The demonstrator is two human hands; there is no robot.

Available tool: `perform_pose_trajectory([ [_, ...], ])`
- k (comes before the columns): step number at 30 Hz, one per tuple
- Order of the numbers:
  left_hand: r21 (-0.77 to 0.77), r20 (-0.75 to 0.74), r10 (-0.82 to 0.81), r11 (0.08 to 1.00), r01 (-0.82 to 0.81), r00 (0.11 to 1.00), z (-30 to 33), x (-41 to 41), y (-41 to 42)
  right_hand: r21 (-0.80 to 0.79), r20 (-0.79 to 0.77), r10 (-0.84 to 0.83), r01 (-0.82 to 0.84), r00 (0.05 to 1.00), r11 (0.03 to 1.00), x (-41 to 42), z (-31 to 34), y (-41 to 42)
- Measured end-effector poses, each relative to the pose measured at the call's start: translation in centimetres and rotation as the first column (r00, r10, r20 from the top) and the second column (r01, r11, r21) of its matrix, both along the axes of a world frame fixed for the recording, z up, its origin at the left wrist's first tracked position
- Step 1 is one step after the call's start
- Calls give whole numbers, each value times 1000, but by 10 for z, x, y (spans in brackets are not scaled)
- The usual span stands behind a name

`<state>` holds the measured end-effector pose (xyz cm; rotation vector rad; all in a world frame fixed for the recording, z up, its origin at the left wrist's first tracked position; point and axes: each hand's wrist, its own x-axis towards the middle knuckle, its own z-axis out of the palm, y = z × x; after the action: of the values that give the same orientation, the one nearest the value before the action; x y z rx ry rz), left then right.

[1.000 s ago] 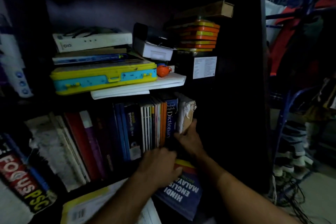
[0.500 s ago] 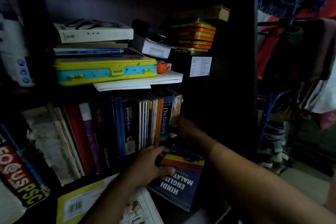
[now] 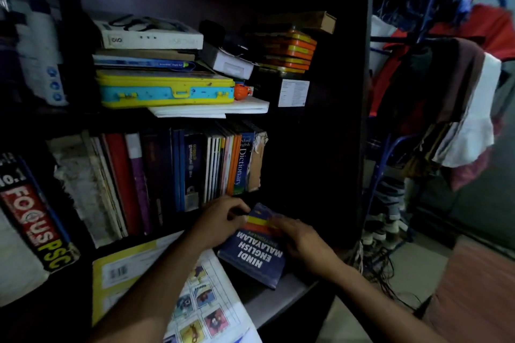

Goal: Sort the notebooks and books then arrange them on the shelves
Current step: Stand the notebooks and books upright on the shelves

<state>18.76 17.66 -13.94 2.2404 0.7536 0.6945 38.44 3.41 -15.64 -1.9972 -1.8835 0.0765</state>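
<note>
A blue Hindi-English-Malayalam dictionary (image 3: 252, 253) lies flat on the lower ledge of a dark bookshelf (image 3: 281, 298). My left hand (image 3: 220, 221) holds its far left edge with curled fingers. My right hand (image 3: 302, 239) grips its right side. Behind them a row of upright books (image 3: 167, 172) stands on the shelf, ending at the right with an Oxford Dictionary (image 3: 243, 164) and a torn brown book (image 3: 257, 164). Dark free space lies to the right of that book.
The upper shelf holds a yellow and blue case (image 3: 167, 90), white boxes (image 3: 150, 36), papers and orange tins (image 3: 287, 51). A yellow book (image 3: 122, 273) and a picture sheet (image 3: 206, 301) lie on the ledge at left. A Focus PSC book (image 3: 36, 225) leans far left. Clothes (image 3: 459, 97) hang on the right.
My right hand left the torn brown book in the row and came down onto the flat dictionary. My left hand shifted to the dictionary's far edge. The view swung left.
</note>
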Motion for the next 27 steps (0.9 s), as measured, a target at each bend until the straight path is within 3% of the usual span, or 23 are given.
perform_pose_trajectory([
  [3,64,-188,-36,997,49,981,2,-4,-15,56,27,-129,127,991,990,-4,-6,2],
  [6,119,-410,-135,973,200,902,5,-8,-20,98,80,-282,274,956,957,-3,-8,1],
  [8,96,-430,-198,960,263,881,4,-9,-18,92,79,-311,304,947,948,-3,-7,-1],
  [12,26,-327,-236,966,259,915,-6,-8,-11,58,62,-230,226,971,972,-5,-4,-5],
  [15,102,-170,-201,970,220,965,-2,-3,-5,0,11,-87,87,996,996,-9,2,-11],
  [18,180,-86,-175,965,189,981,2,-1,-2,58,-6,-60,60,998,996,-7,1,-13],
  [21,187,-17,-148,971,149,989,0,-1,-1,270,21,-130,120,991,955,-7,-8,-14],
  [23,139,119,-100,987,83,988,1,-2,-2,437,-7,-218,199,976,877,-5,-8,-14],
  [25,57,225,-29,998,17,974,4,-3,1,486,-161,-317,355,935,799,1,6,-8],
  [27,-19,199,2,1000,1,980,2,-6,3,456,-327,-376,493,867,741,8,26,5],
])
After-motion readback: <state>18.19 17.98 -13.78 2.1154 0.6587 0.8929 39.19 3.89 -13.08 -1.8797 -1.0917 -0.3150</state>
